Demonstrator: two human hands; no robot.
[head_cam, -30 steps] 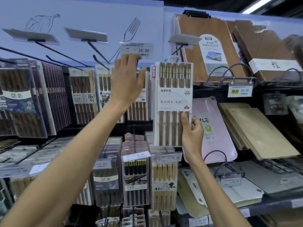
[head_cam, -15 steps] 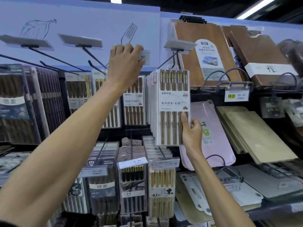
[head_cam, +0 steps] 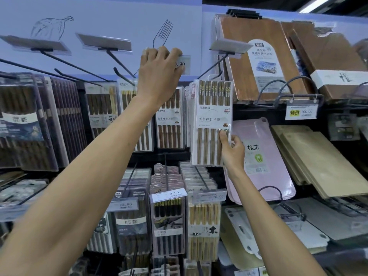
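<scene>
A clear pack of brown wooden chopsticks (head_cam: 211, 108) with a white label hangs upright in front of the shelf. My right hand (head_cam: 232, 150) pinches its lower right corner, thumb on the front. Up at the top row, my left hand (head_cam: 159, 71) has its fingers curled over the white price tag (head_cam: 182, 64) at the end of a display hook, covering most of the tag. More chopstick packs (head_cam: 169, 124) hang just behind and below that hand.
Black hooks with grey tag holders (head_cam: 104, 43) jut out at upper left. Dark chopstick packs (head_cam: 29, 120) fill the left. Wooden cutting boards (head_cam: 258, 62) and a pink board (head_cam: 258, 160) sit on shelves at right. Lower hooks carry more packs (head_cam: 203, 226).
My left hand rose from the hanging packs to the price tag and curled its fingers over it. The pack in my right hand stayed nearly where it was.
</scene>
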